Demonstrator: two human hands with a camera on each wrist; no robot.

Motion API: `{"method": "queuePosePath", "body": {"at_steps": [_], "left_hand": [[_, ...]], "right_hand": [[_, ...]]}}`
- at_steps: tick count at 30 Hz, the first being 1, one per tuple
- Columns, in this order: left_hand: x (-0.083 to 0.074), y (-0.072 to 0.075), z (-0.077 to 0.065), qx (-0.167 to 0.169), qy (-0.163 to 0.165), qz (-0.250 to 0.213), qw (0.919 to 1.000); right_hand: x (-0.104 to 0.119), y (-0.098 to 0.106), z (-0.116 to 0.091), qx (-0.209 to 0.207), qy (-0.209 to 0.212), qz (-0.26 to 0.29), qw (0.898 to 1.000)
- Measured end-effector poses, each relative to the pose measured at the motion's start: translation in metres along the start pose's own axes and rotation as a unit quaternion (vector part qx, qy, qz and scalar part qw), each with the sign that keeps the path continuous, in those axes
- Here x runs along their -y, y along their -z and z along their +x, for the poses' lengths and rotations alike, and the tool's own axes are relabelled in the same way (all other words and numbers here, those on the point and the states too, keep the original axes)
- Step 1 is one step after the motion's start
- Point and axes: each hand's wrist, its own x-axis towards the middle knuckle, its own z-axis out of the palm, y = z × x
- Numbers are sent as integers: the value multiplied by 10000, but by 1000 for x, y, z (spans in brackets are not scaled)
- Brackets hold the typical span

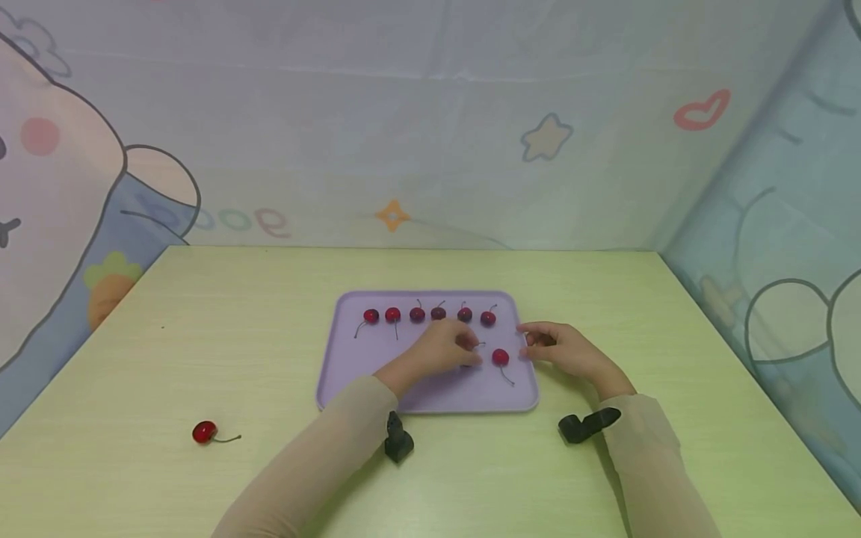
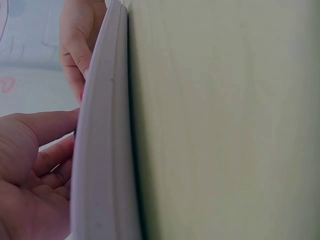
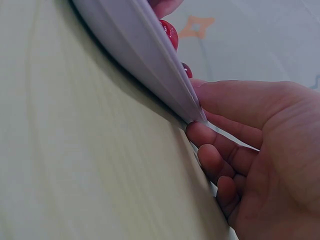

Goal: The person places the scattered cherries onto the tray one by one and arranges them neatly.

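Note:
A lilac tray [image 1: 377, 381] lies on the table, with a row of several cherries [image 1: 393, 314] along its far side. My left hand [image 1: 440, 347] is over the tray's middle, its thumb and fingers pinching a cherry that they mostly hide; a stem [image 1: 480, 344] shows beside them. Just right of that hand, another cherry [image 1: 500, 357] lies with its stem toward me. At the tray's right edge, my right hand [image 1: 568, 350] grips the rim [image 3: 192, 102], thumb above and fingertips at its underside. The left wrist view shows the left hand [image 2: 30, 165] partly behind the tray wall.
One loose cherry [image 1: 205, 432] with its stem lies on the pale table [image 1: 269, 299], left of the tray. Black wrist cameras [image 1: 398, 441] stick out from both sleeves near the tray's front. A printed cloth [image 1: 403, 134] hangs behind the table.

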Motion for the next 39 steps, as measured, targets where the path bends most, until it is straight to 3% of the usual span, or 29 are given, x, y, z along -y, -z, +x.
{"method": "queuePosePath", "body": {"at_steps": [15,23,31,39], "left_hand": [[1,1,1,48,84,77,9999],[3,9,-2,-92,21,2,10000],[-5,35,-15,-307,-207,-122,9992],[-22,73,-48,-347,-476,56,9982]], "right_hand": [[-1,0,1,8,26,24,10000],[-1,0,0,-6,13,33,10000],[-2,0,1,-25,61,12,10000],[0,0,0,2,22,-20,10000]]}}
